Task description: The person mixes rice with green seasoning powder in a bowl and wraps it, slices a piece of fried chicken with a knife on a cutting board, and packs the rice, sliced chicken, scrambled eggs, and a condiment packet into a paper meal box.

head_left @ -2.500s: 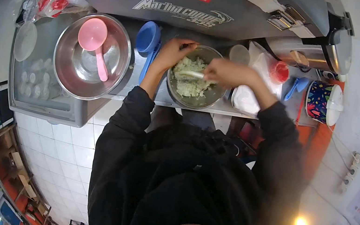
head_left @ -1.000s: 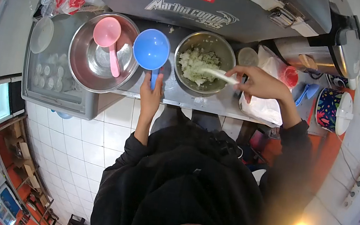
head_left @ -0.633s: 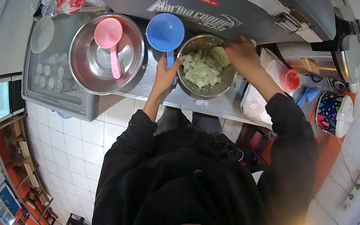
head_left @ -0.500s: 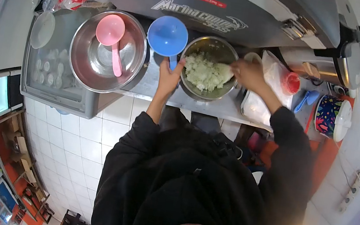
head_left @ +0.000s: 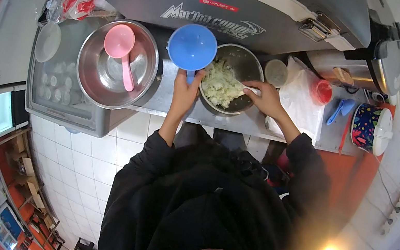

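Pinching spoon [head_left: 252,90] in right hand [head_left: 267,100], at food [head_left: 220,87] inside bowl [head_left: 250,70]; holding scoop [head_left: 192,47] by handle [head_left: 190,76] in left hand [head_left: 183,92], at left of bowl.

The dipper [head_left: 192,48] at centre is blue, the ladle [head_left: 120,42] at left pink; the canister [head_left: 365,128] at far right is navy with multicoloured motifs; the sleeves [head_left: 142,160] are black.

Viewed from the person's side, the cooler [head_left: 281,9] stands behind the bench [head_left: 153,103]. Along the bench, left to right: basin [head_left: 91,79] at the left end, dipper [head_left: 119,42] inside; bowl [head_left: 249,65] near the front edge, containing rice [head_left: 220,86]; cup [head_left: 275,73]; plastic bag [head_left: 295,101]; scoop [head_left: 340,112]; canister [head_left: 364,127] near the right end.
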A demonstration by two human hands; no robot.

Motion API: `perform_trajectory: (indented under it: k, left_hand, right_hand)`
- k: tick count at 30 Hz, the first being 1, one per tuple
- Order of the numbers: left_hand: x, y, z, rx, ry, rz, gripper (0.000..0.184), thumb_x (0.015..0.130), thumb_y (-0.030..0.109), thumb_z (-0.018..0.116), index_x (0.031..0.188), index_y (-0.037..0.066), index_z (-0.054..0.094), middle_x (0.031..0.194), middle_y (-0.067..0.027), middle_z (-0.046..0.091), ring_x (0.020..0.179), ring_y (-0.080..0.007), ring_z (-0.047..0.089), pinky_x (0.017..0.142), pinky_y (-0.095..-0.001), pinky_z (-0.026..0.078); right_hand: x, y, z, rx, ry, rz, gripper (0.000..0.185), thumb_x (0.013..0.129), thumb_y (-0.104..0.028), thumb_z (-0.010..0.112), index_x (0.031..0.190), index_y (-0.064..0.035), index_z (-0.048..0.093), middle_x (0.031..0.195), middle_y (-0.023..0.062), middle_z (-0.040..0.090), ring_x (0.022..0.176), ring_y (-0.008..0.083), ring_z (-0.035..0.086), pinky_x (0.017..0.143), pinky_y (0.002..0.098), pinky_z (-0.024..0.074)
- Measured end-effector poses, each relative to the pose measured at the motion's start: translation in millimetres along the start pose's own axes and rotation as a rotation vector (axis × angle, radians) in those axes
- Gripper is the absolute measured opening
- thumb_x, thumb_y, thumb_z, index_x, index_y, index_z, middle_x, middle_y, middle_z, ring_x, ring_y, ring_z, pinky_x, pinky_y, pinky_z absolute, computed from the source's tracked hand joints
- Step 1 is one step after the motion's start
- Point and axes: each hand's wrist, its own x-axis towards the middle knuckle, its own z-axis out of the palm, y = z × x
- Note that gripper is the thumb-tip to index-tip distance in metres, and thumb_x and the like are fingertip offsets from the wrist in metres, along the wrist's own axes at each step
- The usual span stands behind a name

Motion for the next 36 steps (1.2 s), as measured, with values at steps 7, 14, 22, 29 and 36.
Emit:
perform_trajectory:
  k: [7,14,22,29,36]
  left_hand:
    - [-4.4,66.6,-23.6,0.423,-0.037,0.085,0.031,0.095,0.027,0.051,0.104,-0.003,0.049,0.076,-0.0226,0.06,0.07,-0.0403,0.061,0.062,-0.0405,0.046]
    - [-1.5,67.7,-12.2,0.844,-0.272,0.041,0.035,0.094,0.029,0.05,0.102,-0.005,0.048,0.074,-0.0291,0.061,0.074,-0.0453,0.061,0.061,-0.0507,0.046]
    - [-8.3,55.7,15.4,0.391,-0.597,-0.528,0.035,0.095,0.029,0.045,0.103,-0.004,0.049,0.072,-0.015,0.058,0.054,-0.0213,0.059,0.047,-0.0359,0.047]
    - [-3.2,62.4,-10.6,-0.106,-0.64,-0.91,0.03,0.098,0.032,0.043,0.102,0.003,0.047,0.068,-0.0004,0.043,0.046,-0.0089,0.037,0.04,-0.0262,0.033]
    - [1.0,66.0,-19.3,-0.139,-0.67,-0.901,0.029,0.098,0.032,0.042,0.104,0.003,0.045,0.067,0.0008,0.041,0.046,-0.0075,0.035,0.039,-0.0251,0.03]
  right_hand:
    - [-3.0,11.8,-33.2,0.128,-0.008,0.052,0.031,0.085,-0.032,0.061,0.106,-0.0107,0.068,0.104,0.0122,0.067,0.098,0.0293,0.063,0.085,0.0365,0.0468]
    - [4.7,-23.5,-101.9,-0.129,-0.006,-0.05,0.033,0.084,-0.027,0.061,0.104,-0.0023,0.067,0.098,0.0153,0.068,0.094,0.0279,0.064,0.086,0.0386,0.0459]
    - [2.9,-111.2,-28.1,-1.084,0.316,-0.285,0.022,0.071,-0.014,0.059,0.085,-0.0003,0.068,0.079,0.0124,0.065,0.068,0.0209,0.062,0.065,0.032,0.0414]
    - [-28.4,-98.2,26.1,-1.203,0.47,-0.464,0.045,0.076,-0.016,0.054,0.114,0.0072,0.061,0.102,0.0211,0.064,0.067,0.0177,0.057,0.062,0.029,0.0383]
    - [-53.4,-77.7,-4.2,-0.93,0.382,-0.385,0.054,0.075,-0.012,0.055,0.126,0.0031,0.052,0.116,0.0144,0.061,0.066,0.0185,0.057,0.063,0.0288,0.0453]
